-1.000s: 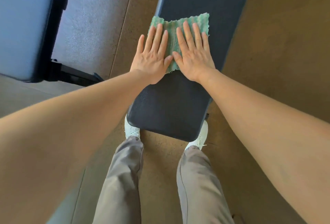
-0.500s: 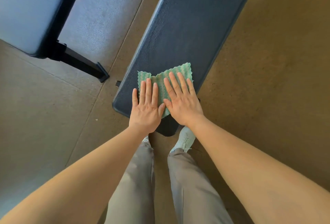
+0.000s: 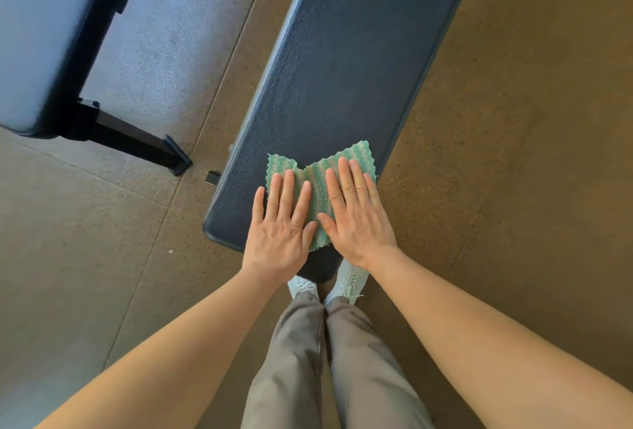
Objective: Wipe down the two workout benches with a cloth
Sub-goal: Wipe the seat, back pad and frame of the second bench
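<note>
Your left hand (image 3: 279, 226) and right hand (image 3: 356, 219) lie flat, fingers straight, side by side on the cloth (image 3: 317, 182) — pressing it on the 6 o'clock end of the dark bench (image 3: 342, 69). The other bench (image 3: 30, 35) sits at 10 o'clock.

Feed looks bright and even on my end. Cool light comes in from the upper left: the left bench (image 3: 37, 35) pad is washed pale blue with glare, and the floor (image 3: 164, 35) strip beside it carries a blue sheen. The floor on the right reads warm brown. Shadows are soft and faint. The centre is sharp: cloth (image 3: 318, 168) weave and near bench (image 3: 342, 69) grain both resolve. The left bench is soft, slightly smeared. Wide-angle stretch balloons the forearms (image 3: 154, 360) at the bottom corners.
</note>
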